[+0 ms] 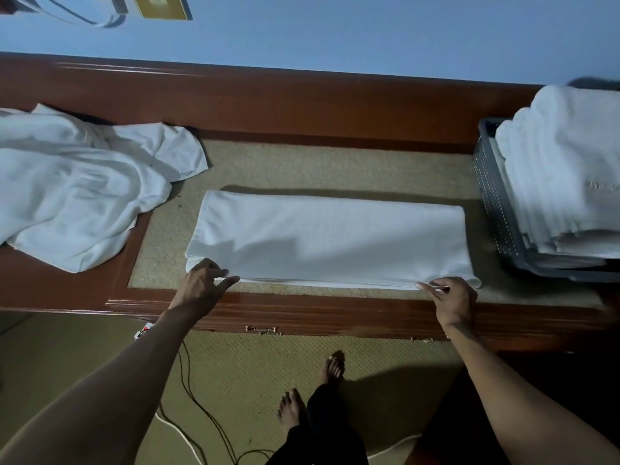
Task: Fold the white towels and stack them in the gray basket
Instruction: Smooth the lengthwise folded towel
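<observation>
The half-folded towel (328, 239) lies on the table (268, 105) as a long band. Its long axis runs left to right across the person's front, and its near edge is just ahead of both hands. The left hand (203, 285) sits at the near-left corner, fingers curled over the cloth and thumb stretched along the edge, pinching the corner. The right hand (453, 298) pinches the layered near edge close to the near-right corner between thumb and forefinger. With one hand at each end, the next fold probably brings one short end over to the other. The right hand is the nearer one to the gray basket (496, 196), which stands just off the towel's right end with a tall stack of folded towels (563, 176) rising above its rim. The band looks smooth, flat and several layers thick, with its far edge straight. A rumpled heap of unfolded towels (77, 182) waits at the left end of the table
</observation>
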{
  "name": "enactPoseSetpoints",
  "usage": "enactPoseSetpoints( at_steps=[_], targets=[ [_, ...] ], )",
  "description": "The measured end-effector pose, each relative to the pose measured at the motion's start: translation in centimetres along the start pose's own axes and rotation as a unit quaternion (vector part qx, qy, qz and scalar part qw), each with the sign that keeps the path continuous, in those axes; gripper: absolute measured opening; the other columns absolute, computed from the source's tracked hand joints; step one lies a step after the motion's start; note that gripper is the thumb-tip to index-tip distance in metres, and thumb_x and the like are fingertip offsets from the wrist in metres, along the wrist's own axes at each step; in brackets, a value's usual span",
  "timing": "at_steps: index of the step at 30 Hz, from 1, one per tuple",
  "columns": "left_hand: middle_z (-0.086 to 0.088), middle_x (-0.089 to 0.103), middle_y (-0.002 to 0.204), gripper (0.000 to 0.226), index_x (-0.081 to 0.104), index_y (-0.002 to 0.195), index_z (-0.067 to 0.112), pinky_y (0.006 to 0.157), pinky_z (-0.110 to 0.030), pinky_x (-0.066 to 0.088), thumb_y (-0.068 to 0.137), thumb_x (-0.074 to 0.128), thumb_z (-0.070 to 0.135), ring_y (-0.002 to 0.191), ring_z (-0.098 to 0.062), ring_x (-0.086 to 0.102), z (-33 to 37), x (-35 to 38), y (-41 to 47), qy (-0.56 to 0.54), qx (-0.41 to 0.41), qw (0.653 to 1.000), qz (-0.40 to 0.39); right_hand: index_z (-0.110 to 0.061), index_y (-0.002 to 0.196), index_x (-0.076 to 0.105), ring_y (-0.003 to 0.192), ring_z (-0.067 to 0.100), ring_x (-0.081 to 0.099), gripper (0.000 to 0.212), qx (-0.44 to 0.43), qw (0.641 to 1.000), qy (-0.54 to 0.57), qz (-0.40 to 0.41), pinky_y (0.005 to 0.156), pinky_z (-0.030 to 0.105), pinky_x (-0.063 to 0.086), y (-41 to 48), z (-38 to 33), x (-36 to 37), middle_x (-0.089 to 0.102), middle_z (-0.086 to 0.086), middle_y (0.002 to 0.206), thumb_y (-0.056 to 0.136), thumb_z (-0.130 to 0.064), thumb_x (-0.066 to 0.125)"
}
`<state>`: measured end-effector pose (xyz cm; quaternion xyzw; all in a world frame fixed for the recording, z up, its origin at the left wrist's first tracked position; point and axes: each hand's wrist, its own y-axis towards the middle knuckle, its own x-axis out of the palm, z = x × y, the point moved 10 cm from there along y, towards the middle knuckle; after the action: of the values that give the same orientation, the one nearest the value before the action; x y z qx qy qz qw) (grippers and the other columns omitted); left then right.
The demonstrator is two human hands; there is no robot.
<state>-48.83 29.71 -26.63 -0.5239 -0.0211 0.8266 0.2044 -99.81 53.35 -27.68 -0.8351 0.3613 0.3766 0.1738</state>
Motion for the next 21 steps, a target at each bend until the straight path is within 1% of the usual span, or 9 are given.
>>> enactPoseSetpoints(
  at_steps=[1,3,5,6,8,11,15,19,21],
  targets=[
    [-0.001,0.065,0.110,0.049,0.078,0.113,0.012,0.084,-0.038,0.049,0.093,0.066,0.055,0.101,-0.026,0.066,0.1,0.0,-0.1,0.017,-0.007,1.000,-0.003,0.008,0.084,0.073,0.075,0.030,0.065,0.033,-0.004,1.000,-0.009,-0.004,0.067,0.024,0.047,0.0,0.0,0.2,0.068,0.019,0.084,0.063,-0.007,0.094],
    [0.001,0.066,0.110,0.057,0.079,0.107,0.019,0.079,-0.038,0.049,0.095,0.053,0.068,0.096,-0.028,0.068,0.7,-0.2,-0.2,0.064,-0.018,0.998,0.005,0.008,0.083,0.073,0.075,0.036,0.066,0.033,-0.009,0.999,-0.037,-0.028,0.068,0.030,0.052,0.3,0.4,1.1,0.066,0.022,0.085,0.062,-0.006,0.094],
    [-0.005,0.068,0.095,0.065,0.076,0.081,0.018,0.071,-0.037,0.045,0.096,0.042,0.071,0.085,-0.034,0.068,1.7,-1.0,0.3,0.097,-0.040,0.994,0.027,0.006,0.082,0.072,0.078,0.037,0.065,0.033,-0.020,0.996,-0.075,-0.050,0.070,0.036,0.052,0.4,0.5,1.7,0.064,0.022,0.087,0.065,-0.013,0.093],
    [-0.008,0.067,0.084,0.072,0.068,0.067,0.016,0.067,-0.036,0.042,0.097,0.034,0.072,0.075,-0.033,0.065,2.5,-1.3,0.7,0.122,-0.050,0.991,0.037,0.004,0.082,0.072,0.078,0.037,0.064,0.034,-0.032,0.994,-0.095,-0.053,0.070,0.036,0.051,0.4,0.3,1.8,0.065,0.021,0.088,0.070,-0.021,0.091],
    [-0.010,0.065,0.072,0.078,0.059,0.060,0.012,0.059,-0.034,0.037,0.100,0.026,0.069,0.060,-0.028,0.055,4.5,-1.7,1.8,0.168,-0.060,0.983,0.053,-0.003,0.083,0.072,0.078,0.036,0.065,0.043,-0.055,0.987,-0.148,-0.044,0.068,0.038,0.051,0.2,-0.4,1.2,0.068,0.018,0.091,0.084,-0.046,0.075],
    [-0.009,0.060,0.070,0.069,0.064,0.067,0.011,0.059,-0.034,0.034,0.104,0.033,0.059,0.066,-0.034,0.058,8.0,-0.5,3.7,0.145,-0.044,0.986,0.066,-0.009,0.093,0.074,0.087,0.041,0.068,0.047,-0.042,0.981,-0.190,-0.003,0.075,0.043,0.049,0.2,-1.8,-0.2,0.071,0.012,0.101,0.096,-0.054,0.060],
    [-0.007,0.072,0.096,0.044,0.075,0.089,0.019,0.068,-0.036,0.041,0.104,0.045,0.047,0.087,-0.038,0.065,14.4,2.9,6.2,0.078,0.039,0.992,0.091,-0.013,0.103,0.068,0.095,0.040,0.066,0.035,-0.004,0.988,-0.149,0.042,0.077,0.040,0.042,2.7,-2.4,-1.9,0.070,0.008,0.105,0.100,-0.046,0.057],
    [-0.007,0.065,0.125,0.033,0.071,0.117,0.018,0.091,-0.045,0.045,0.102,0.052,0.040,0.116,-0.032,0.056,20.9,7.5,8.4,0.059,0.144,0.984,0.086,-0.006,0.124,0.058,0.109,0.036,0.061,0.030,0.026,0.993,-0.108,0.047,0.079,0.030,0.034,7.4,-1.2,-2.4,0.065,0.015,0.117,0.103,-0.027,0.057],
    [-0.008,0.057,0.136,0.038,0.063,0.130,0.018,0.101,-0.047,0.040,0.102,0.052,0.041,0.127,-0.031,0.049,23.9,9.6,9.4,0.061,0.175,0.979,0.078,-0.008,0.131,0.053,0.115,0.033,0.058,0.036,0.057,0.993,-0.087,0.050,0.085,0.032,0.038,10.0,0.1,-2.3,0.059,0.015,0.127,0.104,-0.032,0.053]
  ],
)
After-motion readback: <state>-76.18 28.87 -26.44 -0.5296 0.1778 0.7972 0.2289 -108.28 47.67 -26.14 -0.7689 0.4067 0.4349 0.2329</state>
